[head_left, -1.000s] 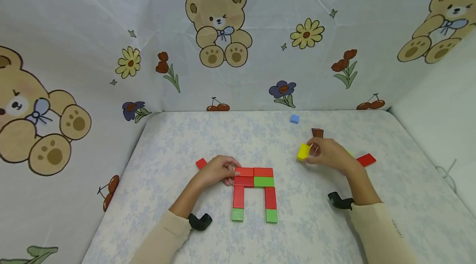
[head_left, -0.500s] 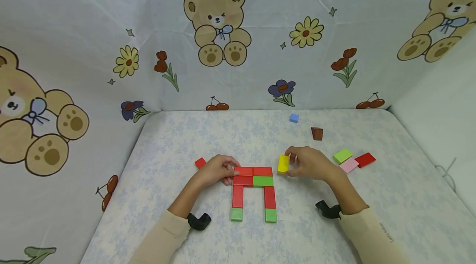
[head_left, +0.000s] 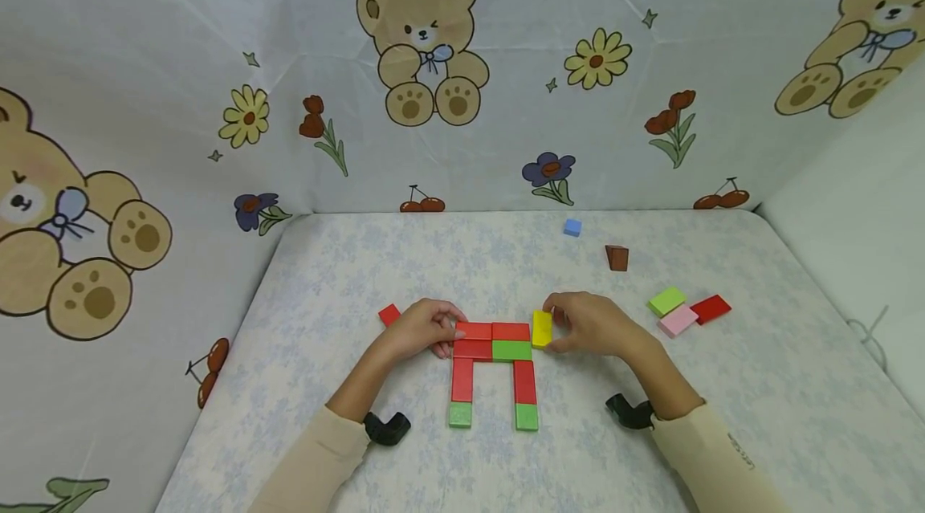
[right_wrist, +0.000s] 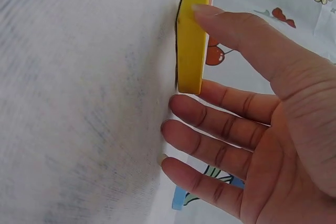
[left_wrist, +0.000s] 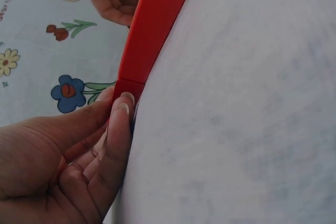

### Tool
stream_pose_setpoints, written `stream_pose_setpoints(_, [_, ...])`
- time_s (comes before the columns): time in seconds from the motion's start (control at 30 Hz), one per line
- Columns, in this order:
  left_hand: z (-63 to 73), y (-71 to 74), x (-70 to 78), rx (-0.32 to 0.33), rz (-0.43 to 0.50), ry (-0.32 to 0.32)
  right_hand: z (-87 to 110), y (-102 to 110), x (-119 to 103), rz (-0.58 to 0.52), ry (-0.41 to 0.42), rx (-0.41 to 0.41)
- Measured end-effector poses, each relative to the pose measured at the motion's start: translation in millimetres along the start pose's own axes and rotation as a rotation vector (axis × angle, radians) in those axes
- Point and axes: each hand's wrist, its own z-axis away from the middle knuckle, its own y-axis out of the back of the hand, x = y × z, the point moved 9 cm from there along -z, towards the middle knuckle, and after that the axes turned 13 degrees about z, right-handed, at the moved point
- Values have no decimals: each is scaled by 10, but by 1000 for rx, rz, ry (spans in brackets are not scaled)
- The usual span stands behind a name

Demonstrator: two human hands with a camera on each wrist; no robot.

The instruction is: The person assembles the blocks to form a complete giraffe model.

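Note:
In the head view, red and green blocks lie flat against each other as two stacked rows with two legs below. My left hand (head_left: 421, 328) is at the left end of the rows, thumb and fingertips pinching the end of the upper left red block (head_left: 474, 331). At the opposite end, my right hand (head_left: 596, 324) holds a yellow block (head_left: 542, 329) between thumb and index finger. That block stands lengthwise beside the rows' right end, close to the green block (head_left: 511, 350). In the right wrist view, the thumb presses the yellow block (right_wrist: 191, 45) while the other fingers spread apart.
Right of the right hand lie a lime block (head_left: 666, 301), a pink block (head_left: 678, 320) and a red block (head_left: 711, 309). Farther back are a brown triangular block (head_left: 617, 258) and a small blue block (head_left: 572, 227). Another red block (head_left: 389, 314) lies partly behind the left hand.
My right hand has carried the yellow block leftward and toward me, from near the brown block to the rows' right end. The left hand has stayed in place.

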Motion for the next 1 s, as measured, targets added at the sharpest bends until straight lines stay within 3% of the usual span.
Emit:
stream_pose_setpoints(0.73, [27,-16,38,2,-3,8,9,-31,5,1,-21,-37])
stream_pose_setpoints(1.0, [19,-21,30,11,-3,10,51,117,223,-60,-40,81])
